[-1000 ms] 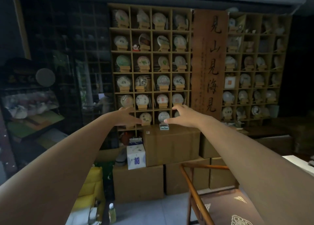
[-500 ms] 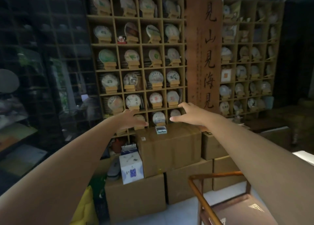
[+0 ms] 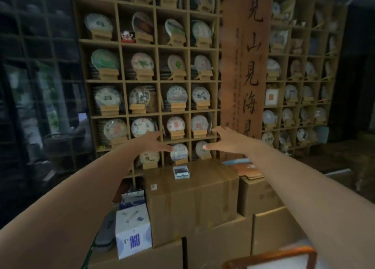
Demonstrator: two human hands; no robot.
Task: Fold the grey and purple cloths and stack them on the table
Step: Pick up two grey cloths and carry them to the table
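Observation:
Both my arms are stretched out straight in front of me at chest height. My left hand (image 3: 153,144) is empty, its fingers spread and pointing right. My right hand (image 3: 227,141) is empty too, fingers apart and pointing left, a short gap between the two. No grey cloth, purple cloth or table shows in the head view. The hands hover in the air in front of a wooden shelf wall, above a stack of cardboard boxes.
A wooden grid shelf (image 3: 158,79) holds several round wrapped discs on stands. A tall wooden plaque (image 3: 246,61) with characters stands beside it. Cardboard boxes (image 3: 190,195) are stacked below, a small box (image 3: 181,172) on top. A white carton (image 3: 133,236) sits left. A wooden chair back (image 3: 272,258) shows bottom right.
The view has tilted up and moved closer to the shelves, so the chair has slid almost out of frame. My hands stay outstretched, empty, and drift slightly apart.

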